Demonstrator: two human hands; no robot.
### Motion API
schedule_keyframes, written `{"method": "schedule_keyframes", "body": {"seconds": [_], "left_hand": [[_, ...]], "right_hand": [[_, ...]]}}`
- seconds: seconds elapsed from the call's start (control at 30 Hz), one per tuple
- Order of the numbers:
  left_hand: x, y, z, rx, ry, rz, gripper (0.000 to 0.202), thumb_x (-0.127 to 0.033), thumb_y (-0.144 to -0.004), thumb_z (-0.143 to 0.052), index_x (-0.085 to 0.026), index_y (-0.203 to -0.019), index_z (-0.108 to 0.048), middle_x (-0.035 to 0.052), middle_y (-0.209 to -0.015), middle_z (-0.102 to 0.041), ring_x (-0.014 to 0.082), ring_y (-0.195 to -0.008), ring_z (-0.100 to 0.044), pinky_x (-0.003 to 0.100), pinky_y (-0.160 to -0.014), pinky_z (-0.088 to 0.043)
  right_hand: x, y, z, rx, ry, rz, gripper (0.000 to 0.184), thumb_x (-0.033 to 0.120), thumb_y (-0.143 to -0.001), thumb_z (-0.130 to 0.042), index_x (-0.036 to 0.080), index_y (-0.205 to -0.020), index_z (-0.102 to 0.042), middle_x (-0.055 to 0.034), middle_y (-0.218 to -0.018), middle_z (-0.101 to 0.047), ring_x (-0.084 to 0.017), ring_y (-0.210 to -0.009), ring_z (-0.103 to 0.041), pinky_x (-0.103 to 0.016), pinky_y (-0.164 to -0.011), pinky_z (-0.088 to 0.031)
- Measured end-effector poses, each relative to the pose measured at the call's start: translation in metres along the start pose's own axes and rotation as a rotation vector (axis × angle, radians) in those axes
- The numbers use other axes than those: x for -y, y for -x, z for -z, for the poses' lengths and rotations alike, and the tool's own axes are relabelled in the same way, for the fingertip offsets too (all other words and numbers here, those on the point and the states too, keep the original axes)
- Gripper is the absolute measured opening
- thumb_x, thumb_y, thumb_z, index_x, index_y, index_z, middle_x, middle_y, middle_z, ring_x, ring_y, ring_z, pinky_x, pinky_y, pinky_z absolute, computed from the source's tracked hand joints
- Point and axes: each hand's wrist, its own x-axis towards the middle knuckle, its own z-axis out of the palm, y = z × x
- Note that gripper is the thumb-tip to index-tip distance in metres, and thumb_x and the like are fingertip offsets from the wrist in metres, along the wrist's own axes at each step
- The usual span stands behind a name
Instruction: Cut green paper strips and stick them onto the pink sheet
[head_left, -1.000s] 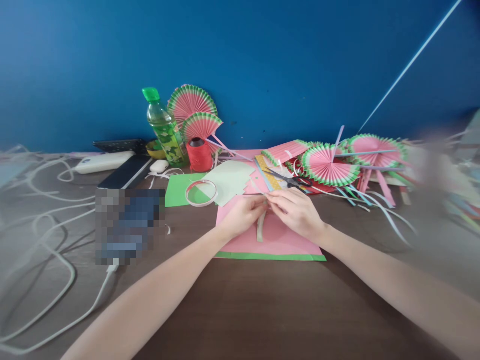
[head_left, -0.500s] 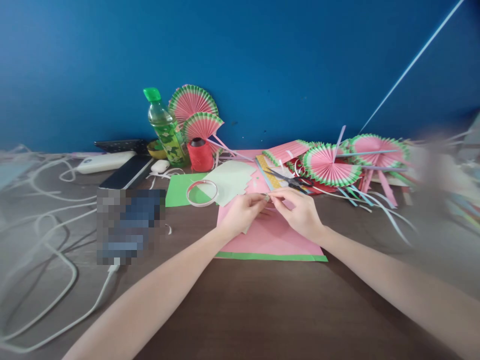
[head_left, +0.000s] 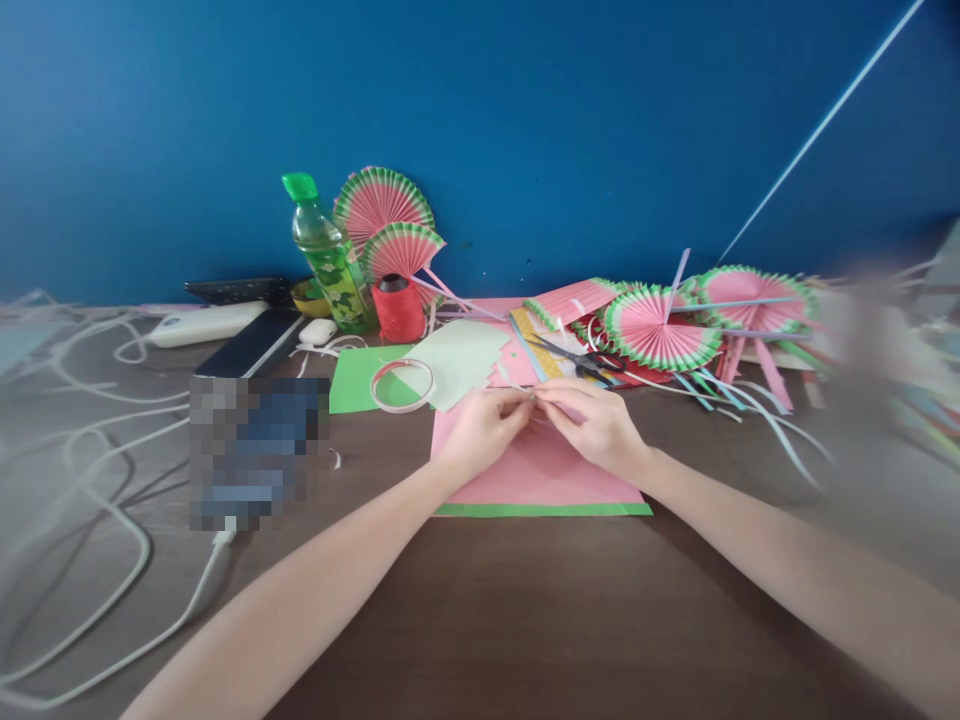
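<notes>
while the left hand (head_left: 487, 428) and right hand (head_left: 598, 424) pinch a small, mostly hidden pale strip (head_left: 533, 394) above green-edged pink paper (head_left: 541, 482), uneven pulling could tear that strip.

Pale strip (head_left: 533, 396) above green-edged pink sheet (head_left: 547, 478)

Pink paper (head_left: 547, 475) (green-edged) beneath hands (head_left: 484, 432)

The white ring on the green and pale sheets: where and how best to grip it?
Likely by the near rim of the white ring, pinched across its thin wall from above and in front. It seems to lie flat with an open centre; desk lies in front, while the red spool stands behind. The left hand is closer.
</notes>
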Motion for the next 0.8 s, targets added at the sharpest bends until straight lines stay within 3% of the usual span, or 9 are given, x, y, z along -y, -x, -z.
{"method": "schedule_keyframes", "body": {"seconds": [0.17,0.3,0.47,0.8], "left_hand": [[-0.003,0.000,0.000,-0.013,-0.136,-0.073,0.020,-0.016,-0.080,-0.042,-0.016,-0.067,-0.058,-0.0003,-0.069,-0.063,0.0115,-0.065,-0.056,0.022,-0.063,-0.043],[-0.001,-0.001,0.000,-0.012,-0.171,-0.074,0.020,-0.015,-0.078,-0.042,-0.016,-0.066,-0.057,-0.0010,-0.066,-0.060,0.0112,-0.063,-0.053,0.022,-0.061,-0.041],[0.001,0.000,0.000,0.026,-0.047,-0.014,0.020,-0.017,-0.078,-0.042,-0.016,-0.071,-0.060,0.0004,-0.071,-0.064,0.0127,-0.067,-0.059,0.023,-0.066,-0.046],[0.006,-0.004,-0.002,0.031,0.213,0.135,0.016,-0.018,-0.078,-0.046,-0.014,-0.080,-0.061,0.0043,-0.077,-0.069,0.0122,-0.065,-0.064,0.024,-0.064,-0.052]], "right_hand": [[-0.004,-0.002,0.002,0.043,0.101,0.133,0.017,0.015,-0.084,-0.047,0.019,-0.085,-0.063,-0.0065,-0.086,-0.069,-0.018,-0.077,-0.064,-0.034,-0.072,-0.052],[-0.002,-0.002,0.002,0.006,0.073,0.141,0.013,0.013,-0.082,-0.049,0.017,-0.082,-0.061,-0.0072,-0.083,-0.068,-0.018,-0.076,-0.063,-0.032,-0.070,-0.052],[0.002,-0.002,0.001,-0.020,0.003,0.046,0.013,0.015,-0.082,-0.049,0.020,-0.081,-0.061,-0.0054,-0.083,-0.069,-0.017,-0.077,-0.064,-0.032,-0.072,-0.053],[0.004,-0.006,0.003,-0.028,-0.219,-0.340,0.011,0.020,-0.081,-0.050,0.020,-0.077,-0.060,-0.0033,-0.078,-0.067,-0.016,-0.073,-0.063,-0.029,-0.067,-0.052]]}}
